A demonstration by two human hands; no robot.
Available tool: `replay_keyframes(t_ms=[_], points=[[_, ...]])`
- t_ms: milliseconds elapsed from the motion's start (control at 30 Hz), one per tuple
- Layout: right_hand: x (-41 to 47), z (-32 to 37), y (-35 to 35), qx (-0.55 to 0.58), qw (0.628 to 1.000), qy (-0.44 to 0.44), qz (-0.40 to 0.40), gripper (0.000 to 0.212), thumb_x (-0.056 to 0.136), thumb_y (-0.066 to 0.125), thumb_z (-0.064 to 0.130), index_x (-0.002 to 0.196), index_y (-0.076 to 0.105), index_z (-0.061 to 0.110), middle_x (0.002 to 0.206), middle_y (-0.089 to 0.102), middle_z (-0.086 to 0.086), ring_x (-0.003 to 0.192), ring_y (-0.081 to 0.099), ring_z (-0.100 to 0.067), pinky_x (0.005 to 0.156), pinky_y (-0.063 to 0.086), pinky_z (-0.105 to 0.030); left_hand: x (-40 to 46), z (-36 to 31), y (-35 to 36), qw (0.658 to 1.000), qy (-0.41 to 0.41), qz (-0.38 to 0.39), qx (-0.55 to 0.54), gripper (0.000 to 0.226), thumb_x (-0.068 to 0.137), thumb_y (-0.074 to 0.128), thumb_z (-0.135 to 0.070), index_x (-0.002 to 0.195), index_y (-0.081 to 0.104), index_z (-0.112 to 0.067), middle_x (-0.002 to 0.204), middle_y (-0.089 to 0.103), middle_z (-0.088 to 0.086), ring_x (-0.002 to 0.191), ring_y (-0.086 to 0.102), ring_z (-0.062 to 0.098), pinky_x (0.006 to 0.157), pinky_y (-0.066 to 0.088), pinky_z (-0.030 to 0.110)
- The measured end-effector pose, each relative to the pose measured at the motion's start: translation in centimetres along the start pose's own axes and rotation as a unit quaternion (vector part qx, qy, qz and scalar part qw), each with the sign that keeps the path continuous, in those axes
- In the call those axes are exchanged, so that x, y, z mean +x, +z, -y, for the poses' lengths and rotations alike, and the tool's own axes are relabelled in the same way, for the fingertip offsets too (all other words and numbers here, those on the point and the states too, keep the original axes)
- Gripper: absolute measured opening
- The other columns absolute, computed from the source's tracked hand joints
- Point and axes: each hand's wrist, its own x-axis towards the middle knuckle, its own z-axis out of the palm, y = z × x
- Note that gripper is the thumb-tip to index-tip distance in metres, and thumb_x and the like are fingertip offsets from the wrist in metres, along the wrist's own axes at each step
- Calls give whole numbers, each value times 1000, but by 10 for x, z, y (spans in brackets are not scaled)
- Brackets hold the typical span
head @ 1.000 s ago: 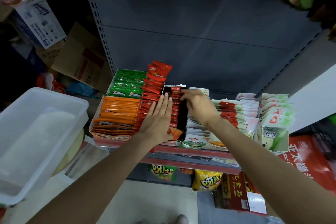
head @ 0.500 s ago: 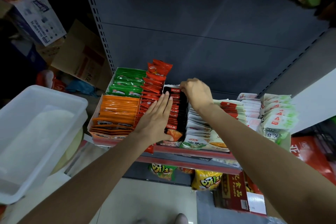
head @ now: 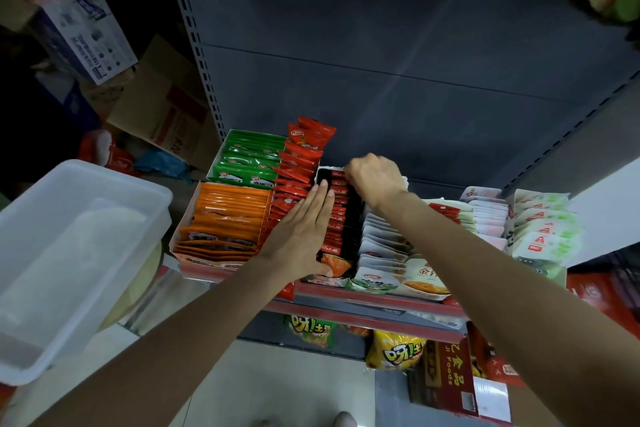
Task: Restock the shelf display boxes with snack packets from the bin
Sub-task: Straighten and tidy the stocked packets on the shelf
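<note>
A row of black-and-red snack packets stands in a display box on the red-edged shelf. My left hand lies flat with straight fingers against the left side of that row, next to the red packets. My right hand has its fingers curled down at the back end of the black-and-red row; what they pinch is hidden. Orange packets and green packets fill the boxes at the left. The clear plastic bin stands at the left and looks empty.
White packets and white-green packets fill boxes at the right. Yellow and green bags sit on the lower shelf. Cardboard cartons pile up at the far left. The grey shelf back panel rises behind.
My right hand has moved from the middle of the black-and-red row to its back end. My left hand has stayed flat against the row's left side.
</note>
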Motion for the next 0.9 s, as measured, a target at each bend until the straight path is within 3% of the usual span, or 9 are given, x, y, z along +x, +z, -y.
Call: replay_keyframes(t_ms=[100,267,333,433,500,567,667,800,900], points=[[-8,-3,4,71,997,30,-30,25,93,42,8,108,62,9,104,63,-13,99,59,-32,68,41,-35,1,-2,-1,1000,-2,-7,7,136,67,73,-58,141,-28,-4,143,-40,12,138,-30,21,110,-17,30],[-49,-3,30,126,991,-18,-46,55,92,47,6,144,33,10,149,33,-4,135,34,-21,110,32,-29,17,-4,-11,998,-6,61,-18,147,59,82,-53,140,-29,-2,144,-41,15,136,-34,25,113,-14,32],[-53,-3,32,147,989,-21,-27,61,92,47,5,148,24,12,155,22,0,139,28,-17,113,29,-26,24,-2,-13,995,-15,86,-43,150,56,84,-51,139,-32,-3,143,-44,15,134,-37,25,112,-12,33],[-47,-4,25,147,989,-30,-1,53,96,40,10,147,26,8,155,24,-3,141,25,-15,113,17,-20,30,-2,-16,992,-28,119,-40,153,54,84,-53,138,-34,-4,141,-47,14,132,-41,26,113,-14,37],[-46,-5,22,137,990,-27,27,53,98,35,15,148,19,5,157,15,-7,145,14,-17,116,10,-24,27,0,-22,985,-19,145,-91,143,62,80,-51,140,-32,-8,142,-46,10,132,-41,22,115,-16,37],[-47,-6,24,113,991,-31,67,57,100,31,20,150,8,6,159,3,-7,147,1,-16,119,5,-30,20,1,-28,944,-40,146,-293,113,79,69,-33,147,-19,-16,149,-37,-1,137,-33,13,118,-9,37],[-54,-3,28,96,993,-19,73,59,100,28,21,150,0,8,159,-7,-6,146,-9,-16,119,1,-35,12,-6,-22,806,-125,-7,-579,73,90,45,-6,151,7,-21,158,-5,-8,145,-2,9,117,11,32],[-68,8,33,121,991,57,26,61,100,27,23,150,-5,7,158,-13,-8,145,-15,-18,119,-3,-37,14,-34,-14,760,-228,-173,-583,47,101,33,-18,148,25,-18,156,19,-5,143,16,10,119,12,31],[-69,9,37,161,985,50,48,60,100,27,23,150,-1,6,158,-11,-7,146,-12,-17,118,-4,-33,20,-36,-12,720,-238,-180,-627,45,101,33,-20,146,31,-18,153,30,-3,140,26,12,118,19,35]])
